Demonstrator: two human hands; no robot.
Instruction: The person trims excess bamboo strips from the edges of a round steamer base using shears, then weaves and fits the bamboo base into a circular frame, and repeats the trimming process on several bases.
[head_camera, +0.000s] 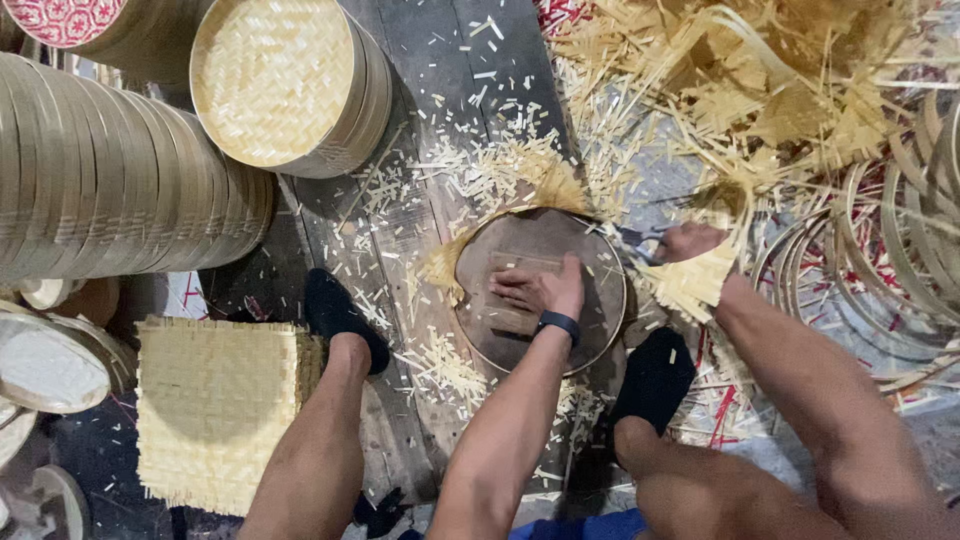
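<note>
The left hand (540, 290) covers the middle of the wooden block (515, 300) on the round form (541, 290), so what lies under the palm cannot be told. The right hand (688, 241) is blurred; the dark tool (635, 240) in it is too smeared to name. The woven mat (690, 285) under the form shows only at its fringes. The row of bamboo rings (100, 180) is cut off by the left edge, the loose hoops (880, 260) by the right
</note>
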